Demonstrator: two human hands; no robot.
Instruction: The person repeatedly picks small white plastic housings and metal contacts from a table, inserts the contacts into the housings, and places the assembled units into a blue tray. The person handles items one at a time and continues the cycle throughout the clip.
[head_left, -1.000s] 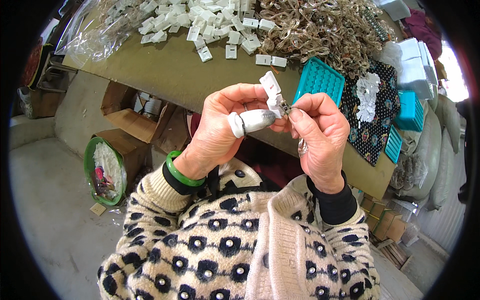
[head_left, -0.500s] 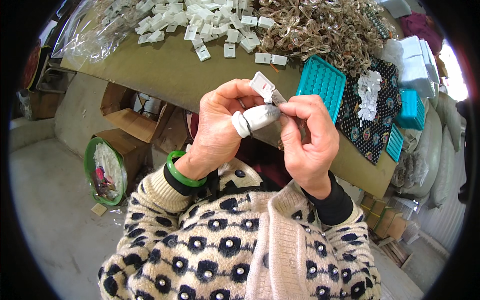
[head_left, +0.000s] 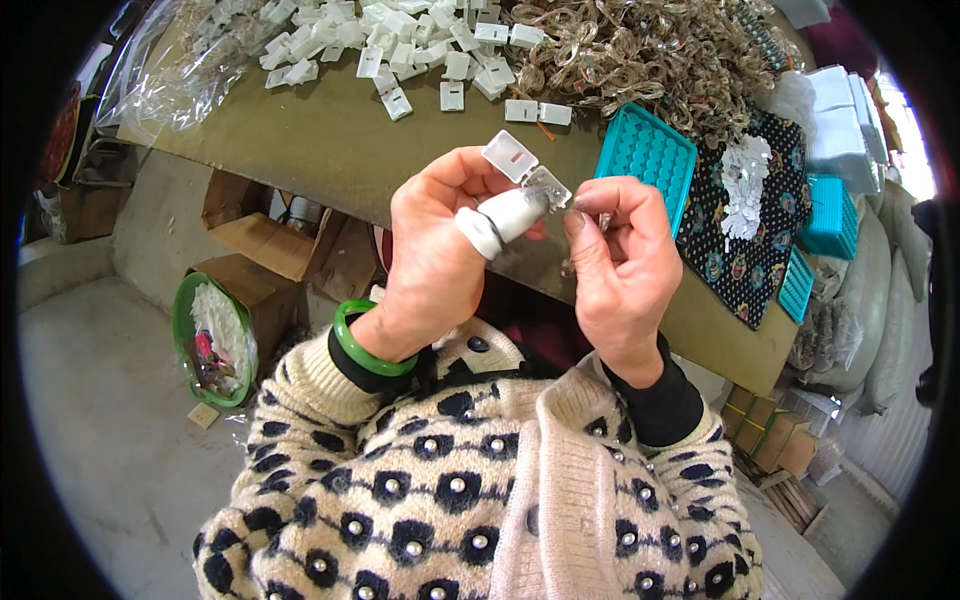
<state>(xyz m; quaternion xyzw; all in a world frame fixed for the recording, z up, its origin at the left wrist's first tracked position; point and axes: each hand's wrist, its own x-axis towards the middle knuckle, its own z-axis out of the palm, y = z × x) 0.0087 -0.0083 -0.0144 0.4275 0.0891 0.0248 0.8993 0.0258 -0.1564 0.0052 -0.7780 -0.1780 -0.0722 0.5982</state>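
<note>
My left hand pinches a small white hinged plastic case with its lid swung up. A white sleeve, grey at the tip and held by a dark band, covers the left thumb. Small parts inside the lower half of the case are too fine to make out. Just to the right, my right hand has thumb and forefinger pinched close to the case's edge, with darkened fingertips. Its other fingers are curled, and what they hold is mostly hidden. Both hands are raised over the table's near edge.
On the table lie a pile of white cases, many clear wire bundles and a teal tray. White pieces lie on dark patterned cloth. A green basket and cardboard boxes stand at the lower left.
My right fingertips have drawn slightly away from the case, baring its lower half. My left hand has tilted the case and shifted a little left.
</note>
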